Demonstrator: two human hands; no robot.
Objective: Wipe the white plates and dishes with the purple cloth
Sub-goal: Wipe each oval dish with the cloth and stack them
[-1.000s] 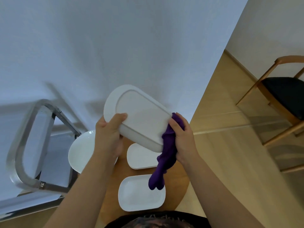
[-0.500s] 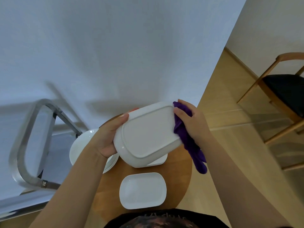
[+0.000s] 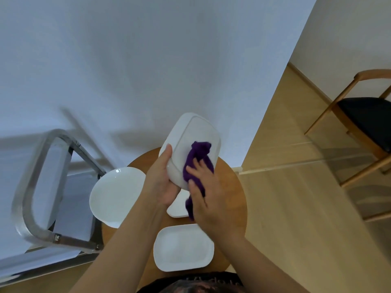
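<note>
White and shiny, the oblong dish is up in the air above the round wooden worktop, tipped so its flat bottom faces the person. The left hand holds it from below, with the thumb up along the left rim and the near end sitting in the palm. The right hand pushes the purple cloth flat against the bottom of the dish, fingers spread on top of the cloth. The cloth is soft and floppy, and a bit of it hangs down under the hand. The dish looks hard and smooth, like china, so it will not bend, but it could break if it fell. It looks slippery too, and maybe a little heavy for one hand. The best place to hold it is by the rim, with the palm under the low end. Three more white things wait on the worktop: a round plate on the left, a rectangular plate close to the person, and another white dish partly hidden under the hands.
</note>
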